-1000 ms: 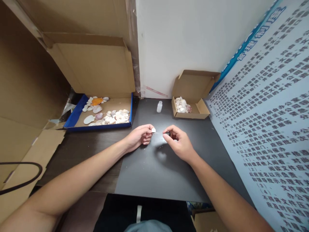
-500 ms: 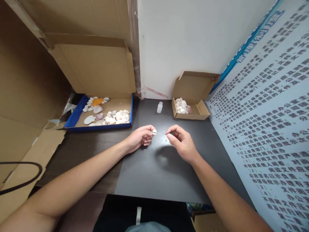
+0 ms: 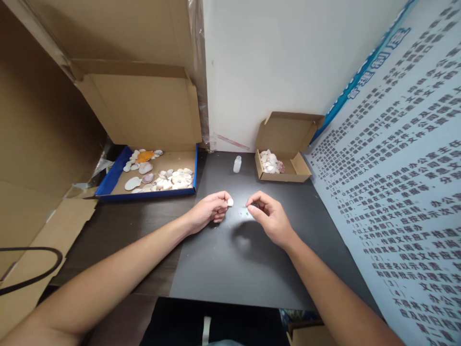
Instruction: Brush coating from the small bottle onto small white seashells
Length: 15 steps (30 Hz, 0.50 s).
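Between thumb and forefinger, my left hand [image 3: 212,210] pinches a small white seashell [image 3: 230,203] above the dark grey mat [image 3: 230,274]. My right hand [image 3: 269,215] is a short way to the right of the shell, apart from it. Its thumb and forefinger are brought together in a pinch, but anything between them is too small to make out. Tiny bits [image 3: 246,213] lie on the mat between the hands. Beyond the hands stands a small whitish bottle [image 3: 236,165] with its neck uncovered.
At the left is an open blue-edged cardboard tray [image 3: 144,195] holding many shells. A smaller open carton [image 3: 284,177] with white and purplish shells sits at the back right. A printed board [image 3: 389,158] walls the right side; a white panel [image 3: 266,57] stands behind.
The shell in my left hand has turned: its dark line no longer shows. My right fingertips are slightly closer together. The whole view has shifted a little.
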Available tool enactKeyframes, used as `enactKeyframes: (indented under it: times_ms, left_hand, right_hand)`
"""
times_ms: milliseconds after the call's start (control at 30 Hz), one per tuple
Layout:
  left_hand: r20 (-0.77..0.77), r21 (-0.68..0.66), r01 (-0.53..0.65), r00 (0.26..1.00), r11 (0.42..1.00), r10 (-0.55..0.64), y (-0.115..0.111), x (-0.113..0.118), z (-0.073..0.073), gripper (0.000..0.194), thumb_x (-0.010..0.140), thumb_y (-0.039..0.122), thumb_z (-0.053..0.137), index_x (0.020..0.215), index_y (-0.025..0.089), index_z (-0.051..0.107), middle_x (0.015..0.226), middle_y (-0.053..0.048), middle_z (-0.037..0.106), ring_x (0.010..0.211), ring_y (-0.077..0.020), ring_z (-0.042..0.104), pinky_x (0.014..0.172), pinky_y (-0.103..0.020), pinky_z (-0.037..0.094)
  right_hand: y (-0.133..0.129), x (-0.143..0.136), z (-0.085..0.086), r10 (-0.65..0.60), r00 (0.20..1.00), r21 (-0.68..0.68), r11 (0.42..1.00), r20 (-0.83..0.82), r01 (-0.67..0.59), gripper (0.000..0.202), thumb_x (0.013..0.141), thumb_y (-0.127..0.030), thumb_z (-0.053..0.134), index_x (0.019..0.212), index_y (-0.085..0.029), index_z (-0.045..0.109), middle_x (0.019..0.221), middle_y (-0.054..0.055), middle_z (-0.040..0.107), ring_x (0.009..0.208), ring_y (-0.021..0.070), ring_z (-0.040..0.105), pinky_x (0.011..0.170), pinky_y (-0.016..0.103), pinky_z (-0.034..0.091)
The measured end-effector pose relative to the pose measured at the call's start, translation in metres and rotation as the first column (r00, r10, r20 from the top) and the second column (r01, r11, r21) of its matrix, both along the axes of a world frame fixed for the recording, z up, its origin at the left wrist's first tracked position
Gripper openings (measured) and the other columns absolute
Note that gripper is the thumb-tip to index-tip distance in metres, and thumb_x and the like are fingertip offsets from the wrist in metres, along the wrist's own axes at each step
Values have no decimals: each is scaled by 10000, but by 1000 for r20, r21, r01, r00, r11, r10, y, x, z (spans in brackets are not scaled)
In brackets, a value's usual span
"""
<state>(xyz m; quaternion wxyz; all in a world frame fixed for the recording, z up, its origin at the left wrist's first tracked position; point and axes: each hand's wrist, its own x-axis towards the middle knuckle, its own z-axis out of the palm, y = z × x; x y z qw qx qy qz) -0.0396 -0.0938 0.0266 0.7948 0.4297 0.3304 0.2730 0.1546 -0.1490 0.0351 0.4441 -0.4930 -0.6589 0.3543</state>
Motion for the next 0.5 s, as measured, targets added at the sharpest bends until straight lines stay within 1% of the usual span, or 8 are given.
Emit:
enactKeyframes:
  times_ms: [33,133,167,233,267,367,433,500]
  left_hand:
    - [-3,0,0,1000,1000,0,0,0,0,118,737,206,621,791,168,523,534,89,301,448,-50,265,456,-181,222]
    - [-7,-7,-6,1000,1000,6,0,0,-1,123,740,204,620,792,171,515,536,90,302,448,-51,269,456,-181,222]
    - [-7,-8,-9,1000,1000,9,0,0,-1,122,740,202,619,794,171,515,536,90,302,448,-51,270,455,-181,222]
    - [-6,-9,-12,1000,1000,12,1,0,-1,113,742,198,614,796,169,519,534,91,300,446,-51,271,453,-180,222]
    - [-4,-8,-12,1000,1000,12,1,0,-2,108,742,196,610,795,168,520,532,91,299,445,-51,272,452,-180,223]
    - [4,-11,-13,1000,1000,13,1,-1,-2,98,741,193,599,790,167,519,528,90,303,443,-52,275,447,-180,224]
    - [4,-12,-15,1000,1000,15,1,-1,-1,93,739,185,593,791,166,519,529,88,309,443,-52,279,446,-179,225]
    - [2,-13,-17,1000,1000,17,1,-1,-1,92,739,181,591,791,166,517,530,88,312,443,-50,279,446,-178,223]
  right_hand:
    - [0,-1,0,3,1000,0,1000,-10,-3,113,877,-306,558,831,-206,580,584,-50,441,527,116,417,523,249,347]
    - [0,-2,-2,-87,996,32,996,-8,87,95,861,-285,576,807,-206,573,558,-62,409,504,110,384,505,247,321]
    - [1,-2,-2,-84,996,25,996,-25,84,100,860,-290,576,807,-206,572,558,-63,405,501,108,375,499,246,312]
    - [2,-2,-2,-29,997,-16,999,-67,28,119,866,-311,573,815,-203,575,570,-60,413,505,106,370,493,246,302]
    - [3,-2,-2,-22,997,-29,999,-71,20,125,864,-316,576,813,-201,576,571,-60,411,505,105,365,494,246,298]
    - [4,-2,-4,-62,994,-36,998,-85,59,137,857,-324,581,799,-199,570,559,-69,380,497,101,338,491,246,282]
    - [4,-3,-5,-58,990,-51,997,-125,52,154,862,-343,567,805,-200,564,558,-73,367,490,99,321,483,244,272]
    - [4,-5,-6,-65,992,-51,997,-105,60,148,855,-336,574,799,-199,563,553,-75,367,487,97,316,483,243,267]
